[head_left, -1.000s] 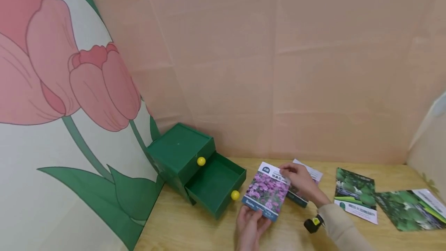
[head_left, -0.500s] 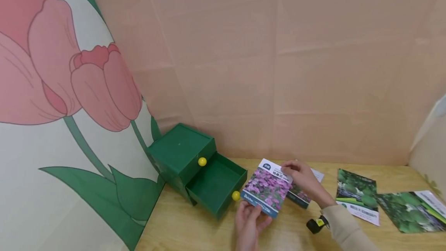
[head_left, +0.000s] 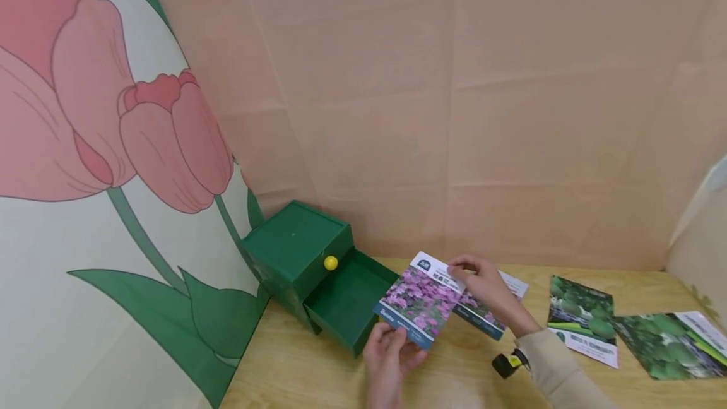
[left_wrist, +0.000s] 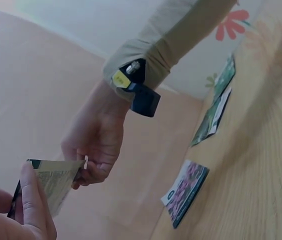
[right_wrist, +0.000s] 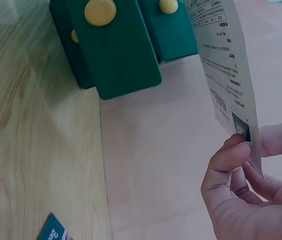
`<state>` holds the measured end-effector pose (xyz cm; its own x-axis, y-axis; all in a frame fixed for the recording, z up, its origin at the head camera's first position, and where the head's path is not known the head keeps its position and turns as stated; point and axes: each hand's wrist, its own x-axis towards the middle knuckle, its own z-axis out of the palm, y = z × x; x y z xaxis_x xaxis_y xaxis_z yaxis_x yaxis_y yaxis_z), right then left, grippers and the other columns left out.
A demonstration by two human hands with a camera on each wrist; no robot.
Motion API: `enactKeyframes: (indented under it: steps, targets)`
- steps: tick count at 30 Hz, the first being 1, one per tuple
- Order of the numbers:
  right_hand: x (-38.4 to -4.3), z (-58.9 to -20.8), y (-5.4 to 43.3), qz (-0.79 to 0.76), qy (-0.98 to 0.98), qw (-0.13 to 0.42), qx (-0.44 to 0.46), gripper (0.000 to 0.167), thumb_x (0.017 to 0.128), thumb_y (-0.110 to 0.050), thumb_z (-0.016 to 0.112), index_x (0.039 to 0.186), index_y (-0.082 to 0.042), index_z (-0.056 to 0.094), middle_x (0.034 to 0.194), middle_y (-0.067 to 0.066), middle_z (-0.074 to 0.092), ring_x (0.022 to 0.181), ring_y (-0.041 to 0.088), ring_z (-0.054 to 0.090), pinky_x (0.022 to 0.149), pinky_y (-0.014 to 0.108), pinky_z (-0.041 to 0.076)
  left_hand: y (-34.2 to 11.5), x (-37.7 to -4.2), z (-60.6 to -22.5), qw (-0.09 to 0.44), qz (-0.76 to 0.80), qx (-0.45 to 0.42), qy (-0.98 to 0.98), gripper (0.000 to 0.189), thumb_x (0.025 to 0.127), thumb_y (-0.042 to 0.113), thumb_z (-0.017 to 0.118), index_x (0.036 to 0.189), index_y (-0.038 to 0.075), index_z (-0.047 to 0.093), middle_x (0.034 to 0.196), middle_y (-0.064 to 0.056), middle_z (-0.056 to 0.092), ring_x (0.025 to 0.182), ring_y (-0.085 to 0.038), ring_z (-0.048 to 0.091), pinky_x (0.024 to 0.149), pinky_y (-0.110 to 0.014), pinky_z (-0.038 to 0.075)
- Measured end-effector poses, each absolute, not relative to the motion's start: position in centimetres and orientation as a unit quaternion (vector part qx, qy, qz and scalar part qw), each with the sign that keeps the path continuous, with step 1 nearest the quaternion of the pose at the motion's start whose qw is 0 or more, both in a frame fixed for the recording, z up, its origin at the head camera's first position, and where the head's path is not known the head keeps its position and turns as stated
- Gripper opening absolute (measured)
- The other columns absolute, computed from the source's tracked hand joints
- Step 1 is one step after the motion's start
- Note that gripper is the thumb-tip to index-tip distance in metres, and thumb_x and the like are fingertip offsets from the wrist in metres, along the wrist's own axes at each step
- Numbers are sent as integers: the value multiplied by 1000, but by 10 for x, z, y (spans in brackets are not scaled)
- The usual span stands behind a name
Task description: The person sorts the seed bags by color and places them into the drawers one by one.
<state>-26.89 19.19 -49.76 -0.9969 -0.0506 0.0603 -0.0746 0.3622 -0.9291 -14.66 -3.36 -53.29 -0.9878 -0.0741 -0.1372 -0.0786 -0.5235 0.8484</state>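
Observation:
A seed packet (head_left: pixel 423 298) with a photo of purple flowers is held up in front of the green drawer box (head_left: pixel 298 245). My left hand (head_left: pixel 389 358) grips its lower edge, thumb on the printed front. At the upper right corner my right hand (head_left: pixel 483 286) pinches it between thumb and fingers. Its printed back (right_wrist: pixel 226 65) shows in the right wrist view. On the table behind the right hand lies a second purple-flower packet (head_left: pixel 479 320), partly covered in the head view. The lower drawer (head_left: pixel 352 298) is pulled out, and the held packet overlaps its front corner.
Two packets with green leaf photos, one upright (head_left: pixel 582 320) and one slanted (head_left: pixel 676 344), lie at the right of the wooden table (head_left: pixel 301 377). A yellow knob (head_left: pixel 330 262) marks the upper drawer. A tulip-painted wall (head_left: pixel 165 131) stands at the left, a pinkish wall behind.
Both hands have carried the packet left toward the pulled-out drawer, after a slight rise. More of the second purple-flower packet now shows. The drawer box and leaf packets stay put.

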Motion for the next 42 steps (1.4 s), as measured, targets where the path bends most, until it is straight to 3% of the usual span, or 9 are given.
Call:
enactKeyframes:
  steps: [6,16,25,33,37,42]
  targets:
    - [-269,-492,186,597,-800,-1,61,32,108,-22,65,131,0,69,112,15,72,83,16,64,66,30,60,-47,-144,-525,5,868,-64,493,19,104,12,67,111,-1,57,94,-6,73,75,-19,75,67,-32,68]
    - [-266,-493,169,640,-764,-58,53,35,109,-17,61,138,0,68,102,6,70,74,16,55,63,28,51,-73,-144,-527,11,830,-98,548,17,113,21,55,117,5,53,84,-5,73,68,-19,75,63,-33,68]
    - [-271,-491,163,639,-765,-50,54,34,107,-21,66,135,-2,70,84,5,61,67,13,52,58,24,46,-82,-148,-524,13,810,-116,574,23,106,11,65,124,4,53,91,-5,75,70,-21,76,67,-36,69]
    - [-274,-493,155,646,-759,-57,52,36,106,-23,70,134,0,69,91,7,67,72,15,59,60,25,53,-89,-152,-522,-1,788,-146,598,21,106,13,65,123,3,57,95,-6,72,71,-22,75,68,-37,69]
    - [-276,-493,152,653,-753,-70,53,36,106,-19,68,136,2,67,101,9,70,80,19,64,66,26,59,-93,-154,-525,-12,786,-145,601,17,107,14,65,118,2,59,95,-7,70,70,-22,75,68,-37,69]
    - [-280,-491,146,662,-741,-83,73,35,107,-14,64,137,5,65,100,11,71,84,19,65,71,27,61,-100,-154,-525,-37,791,-130,596,14,108,12,63,112,-1,59,90,-8,70,68,-21,75,66,-37,69]
